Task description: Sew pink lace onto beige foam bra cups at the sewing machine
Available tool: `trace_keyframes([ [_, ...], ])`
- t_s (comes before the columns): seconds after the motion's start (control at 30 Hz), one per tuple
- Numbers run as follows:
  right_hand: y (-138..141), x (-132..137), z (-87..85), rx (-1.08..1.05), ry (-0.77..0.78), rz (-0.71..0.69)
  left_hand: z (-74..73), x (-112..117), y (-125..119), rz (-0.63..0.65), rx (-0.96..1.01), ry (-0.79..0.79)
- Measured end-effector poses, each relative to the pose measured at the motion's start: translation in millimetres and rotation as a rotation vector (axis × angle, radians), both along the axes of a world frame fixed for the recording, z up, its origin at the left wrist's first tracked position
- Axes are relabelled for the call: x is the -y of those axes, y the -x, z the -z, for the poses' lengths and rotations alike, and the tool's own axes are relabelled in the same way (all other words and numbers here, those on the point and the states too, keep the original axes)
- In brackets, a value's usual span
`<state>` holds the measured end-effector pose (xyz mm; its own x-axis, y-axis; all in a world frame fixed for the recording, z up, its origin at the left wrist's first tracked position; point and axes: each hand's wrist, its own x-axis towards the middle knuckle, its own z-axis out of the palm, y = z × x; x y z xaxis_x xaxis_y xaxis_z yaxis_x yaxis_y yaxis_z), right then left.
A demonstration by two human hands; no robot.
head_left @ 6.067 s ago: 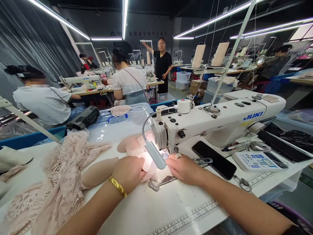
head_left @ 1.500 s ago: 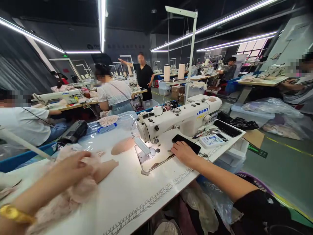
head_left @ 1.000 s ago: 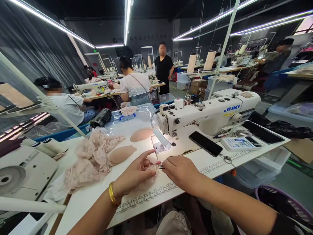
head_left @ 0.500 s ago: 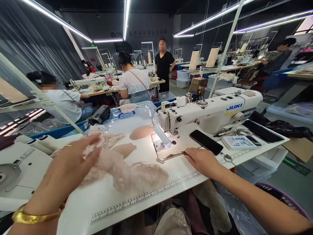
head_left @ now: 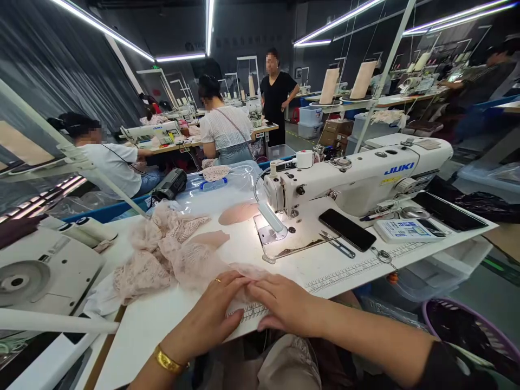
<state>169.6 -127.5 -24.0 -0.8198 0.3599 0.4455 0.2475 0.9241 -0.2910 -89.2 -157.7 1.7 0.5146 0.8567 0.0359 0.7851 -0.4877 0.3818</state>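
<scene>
My left hand and my right hand lie side by side at the near edge of the white sewing table. Both rest with fingers stretched out flat on the near end of a pale pink lace piece. The lace trails back and left into a heap with beige foam cups beside it. A gold bracelet is on my left wrist. The white JUKI sewing machine stands behind my right hand, its lamp lit over the needle plate.
Thread snips, a black phone and a control panel lie under the machine arm. Another machine sits at left. Co-workers sew at tables behind; a person in black stands in the aisle. A purple basket sits low right.
My left hand swung in from the lace heap, and my right hand came back from the needle plate area. Both now lie flat together on the lace at the table's near edge.
</scene>
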Motion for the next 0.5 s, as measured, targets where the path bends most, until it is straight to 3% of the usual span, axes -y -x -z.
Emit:
trace_keyframes([
  [0.07, 7, -10, 12.7, 0.064, 0.05, 0.111, -0.4, -7, 15, -0.133, -0.111, -0.037],
  [0.13, 5, -18, 18.5, 0.072, 0.105, 0.133, -4.6, -10, 26, -0.274, -0.185, -0.083],
  [0.2, 0, -23, 15.6, -0.025, 0.233, 0.102, -9.8, -10, 25, -0.28, -0.138, -0.102],
  [0.27, -5, -25, 7.1, -0.176, 0.48, 0.093, -13.7, -8, 10, -0.164, 0.017, -0.049],
  [0.33, -9, -28, -2.2, -0.313, 0.79, 0.124, -15.4, -8, -10, -0.099, 0.211, 0.101],
  [0.43, -15, -36, -10.0, -0.464, 1.149, 0.203, -15.0, -14, -34, -0.197, 0.503, 0.354],
  [0.5, -19, -41, -10.4, -0.517, 1.283, 0.225, -14.6, -21, -42, -0.271, 0.606, 0.442],
])
